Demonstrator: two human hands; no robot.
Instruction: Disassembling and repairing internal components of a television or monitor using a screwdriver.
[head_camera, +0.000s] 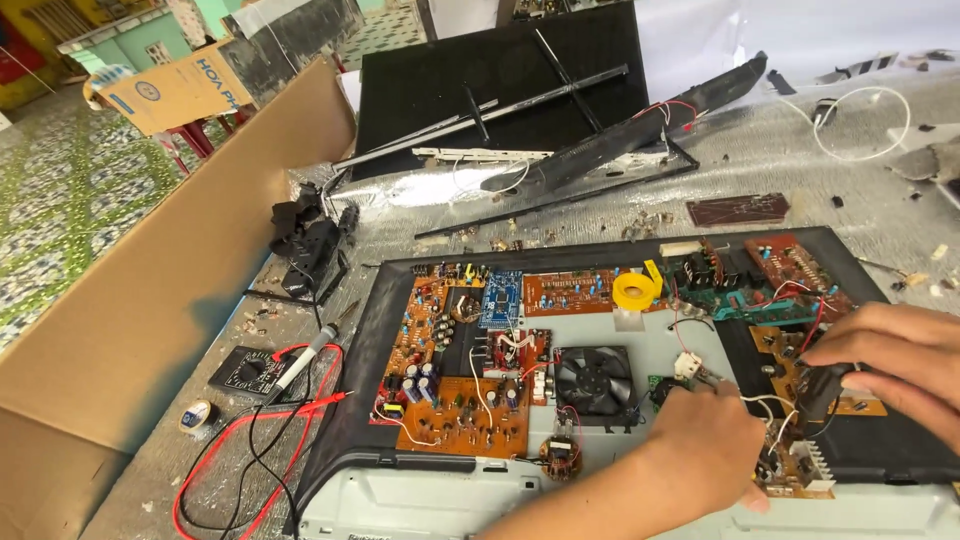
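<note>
Circuit board (800, 465) lies at the open chassis's (850, 250) right front corner. Our left hand (700, 440) pinches its white wires (770, 402); our right hand (900, 350) closes on a black component (818, 385) above it.

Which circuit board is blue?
The small board near the top of the open case. It sits between orange-brown boards, left of the yellow tape roll. All the others are orange, brown or green.

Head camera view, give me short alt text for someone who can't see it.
Two bare hands, left hand and right hand, work on wiring at a small circuit board inside an opened electronics chassis with orange boards, a black fan and yellow tape roll.
</note>
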